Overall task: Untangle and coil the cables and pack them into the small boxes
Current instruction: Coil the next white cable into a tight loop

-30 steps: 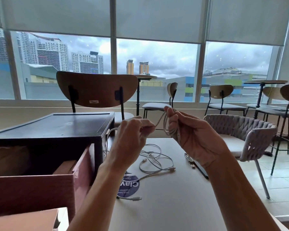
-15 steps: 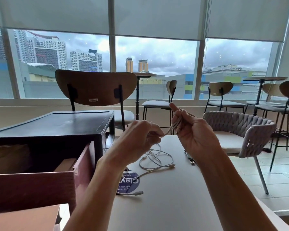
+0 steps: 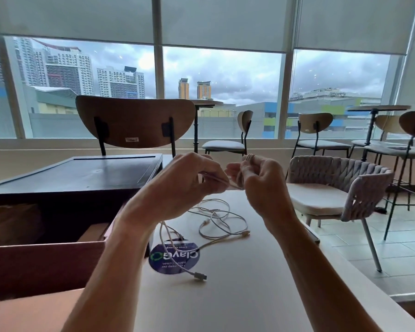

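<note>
Our left hand pinches the cable tail, right hand curls round its coil, frame centre | hands drawn closer, slack shorter: we judge coil nearly done | other cables tangled below | box lower left

Above the pale smooth table, the left hand and the right hand are raised side by side, a thin white cable pinched between them; beneath them a loose tangle of white cables lies on the table, one strand crossing a round blue sticker nearer the person; left of the tangle sits a black flat-topped case, an open reddish-brown box in front of it; a curved wooden-backed chair stands behind the case, a woven armchair right of the table.
</note>
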A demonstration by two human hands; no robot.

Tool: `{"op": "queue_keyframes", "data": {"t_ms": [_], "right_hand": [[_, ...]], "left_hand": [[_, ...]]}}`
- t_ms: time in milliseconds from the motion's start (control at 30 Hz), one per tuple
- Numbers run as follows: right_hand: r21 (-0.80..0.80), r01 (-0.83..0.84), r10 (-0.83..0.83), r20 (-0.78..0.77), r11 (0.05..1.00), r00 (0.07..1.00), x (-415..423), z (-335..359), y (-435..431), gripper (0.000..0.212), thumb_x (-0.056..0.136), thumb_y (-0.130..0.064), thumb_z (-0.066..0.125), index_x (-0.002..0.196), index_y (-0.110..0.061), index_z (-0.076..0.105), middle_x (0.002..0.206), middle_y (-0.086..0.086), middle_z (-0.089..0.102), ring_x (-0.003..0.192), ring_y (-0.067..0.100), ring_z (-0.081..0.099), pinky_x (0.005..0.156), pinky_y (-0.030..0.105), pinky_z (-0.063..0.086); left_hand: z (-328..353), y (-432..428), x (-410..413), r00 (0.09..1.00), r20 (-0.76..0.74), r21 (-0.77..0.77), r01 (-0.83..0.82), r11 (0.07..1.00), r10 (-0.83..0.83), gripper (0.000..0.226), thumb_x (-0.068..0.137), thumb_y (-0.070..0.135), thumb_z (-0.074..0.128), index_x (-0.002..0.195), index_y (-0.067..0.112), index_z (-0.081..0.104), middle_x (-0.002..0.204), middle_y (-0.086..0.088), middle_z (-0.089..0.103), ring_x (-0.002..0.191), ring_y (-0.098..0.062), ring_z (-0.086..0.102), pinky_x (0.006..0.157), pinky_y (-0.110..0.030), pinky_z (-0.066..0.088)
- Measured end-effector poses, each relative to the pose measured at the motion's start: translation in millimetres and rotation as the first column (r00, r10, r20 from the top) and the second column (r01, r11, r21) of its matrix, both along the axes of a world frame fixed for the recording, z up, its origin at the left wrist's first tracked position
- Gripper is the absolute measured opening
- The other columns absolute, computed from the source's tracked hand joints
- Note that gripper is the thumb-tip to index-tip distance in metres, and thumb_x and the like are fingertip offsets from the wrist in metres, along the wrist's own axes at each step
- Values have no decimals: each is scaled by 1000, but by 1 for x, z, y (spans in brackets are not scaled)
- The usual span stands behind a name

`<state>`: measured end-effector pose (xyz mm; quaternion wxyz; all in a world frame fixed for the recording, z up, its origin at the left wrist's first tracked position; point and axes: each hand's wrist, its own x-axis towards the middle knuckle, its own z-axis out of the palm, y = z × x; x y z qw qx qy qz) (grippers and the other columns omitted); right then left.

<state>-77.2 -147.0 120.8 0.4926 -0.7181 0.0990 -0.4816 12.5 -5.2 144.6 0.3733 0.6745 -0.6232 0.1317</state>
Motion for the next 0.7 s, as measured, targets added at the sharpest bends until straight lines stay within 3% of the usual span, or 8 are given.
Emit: {"op": "queue_keyframes", "data": {"t_ms": [100,200,267,367,467,700], "right_hand": [[-22,-151,148,-124,988,981,-1,-1,1,28,103,-4,43,88,4,65,64,-8,71,61,-1,67,58,11,48],[86,-321,331,-165,943,929,-4,3,-1,24,104,-4,42,103,1,65,83,9,76,76,13,73,65,17,53],[137,-409,429,-192,902,883,-7,6,-3,25,104,-4,40,110,4,63,92,13,76,79,17,73,69,21,55],[165,-511,536,-225,844,813,-10,6,-4,26,104,-5,40,113,7,61,95,15,76,78,19,71,71,23,55],[207,-593,627,-198,778,754,-13,6,-5,28,104,-4,38,117,9,58,93,16,75,72,17,68,68,21,53],[254,-729,768,-110,636,631,-16,5,-12,30,101,-9,43,119,7,61,86,13,70,68,14,58,64,18,50]], "left_hand": [[1,0,2,998,-65,-75,3,997,-8,4,83,21,77,85,24,78,77,23,67,81,3,64,69,-8,43],[-1,2,8,993,-118,-185,-32,982,10,7,85,19,75,85,26,77,80,19,70,83,-1,66,69,-17,49],[-2,2,8,991,-131,-245,-48,968,16,9,85,21,75,82,29,75,82,17,71,84,-5,67,72,-29,54],[-3,0,7,990,-141,-317,-52,947,8,7,83,22,77,80,28,75,81,12,71,83,-8,67,71,-33,55],[-4,-2,10,985,-174,-386,-90,918,23,6,82,22,78,80,27,75,80,13,71,83,-8,67,71,-31,56],[-3,4,17,976,-194,-401,-167,901,94,9,81,26,78,79,34,74,76,21,71,77,-5,66,66,-8,43]]}}
